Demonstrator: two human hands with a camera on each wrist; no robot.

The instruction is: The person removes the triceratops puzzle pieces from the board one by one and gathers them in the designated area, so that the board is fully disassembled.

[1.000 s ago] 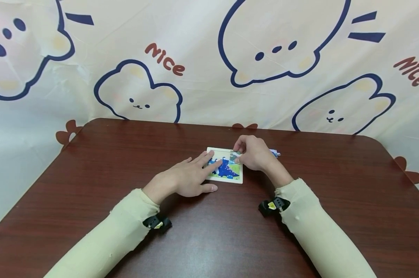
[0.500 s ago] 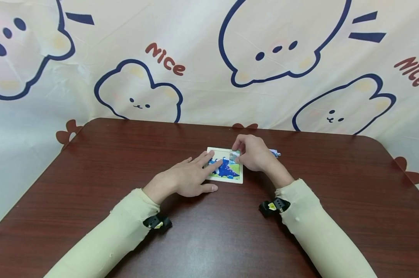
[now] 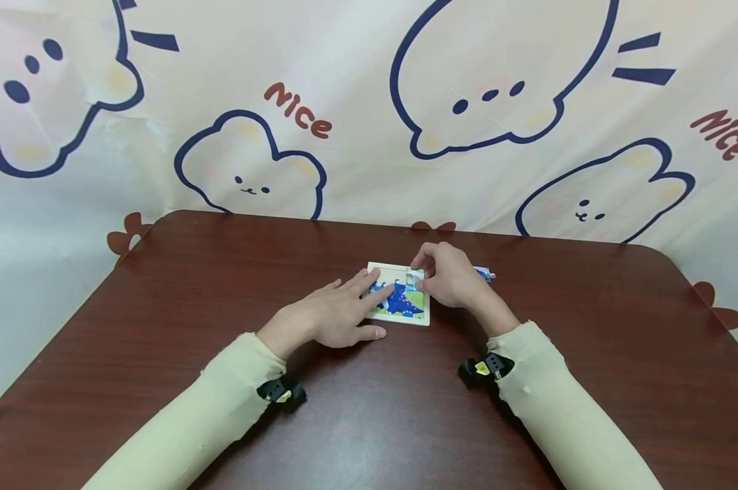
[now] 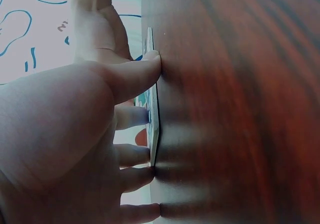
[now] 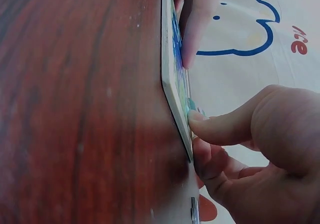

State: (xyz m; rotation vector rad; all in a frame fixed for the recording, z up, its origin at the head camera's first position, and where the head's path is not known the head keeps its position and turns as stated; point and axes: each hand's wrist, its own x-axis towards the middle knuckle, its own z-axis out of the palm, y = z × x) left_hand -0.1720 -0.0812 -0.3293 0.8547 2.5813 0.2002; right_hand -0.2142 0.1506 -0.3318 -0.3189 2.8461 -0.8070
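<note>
A small white-framed puzzle board (image 3: 399, 314) with a blue dinosaur picture lies flat in the middle of the brown table (image 3: 222, 286). My left hand (image 3: 338, 313) rests beside it with straight fingers pressing on the board's left part (image 4: 155, 109). My right hand (image 3: 445, 275) pinches a small grey puzzle piece (image 3: 414, 276) between thumb and fingers at the board's far right corner. In the right wrist view the thumb (image 5: 220, 126) presses against the board's edge (image 5: 172, 74).
A small blue-and-white loose piece (image 3: 485, 273) lies on the table just right of my right hand. A cloth backdrop (image 3: 369, 109) printed with cartoon bears hangs behind the table's far edge. Black wrist cameras (image 3: 485, 367) sit on both sleeves.
My right hand has lowered the grey piece slightly onto the board's far right corner. The left hand has stayed in place; the head view shifted a little.
</note>
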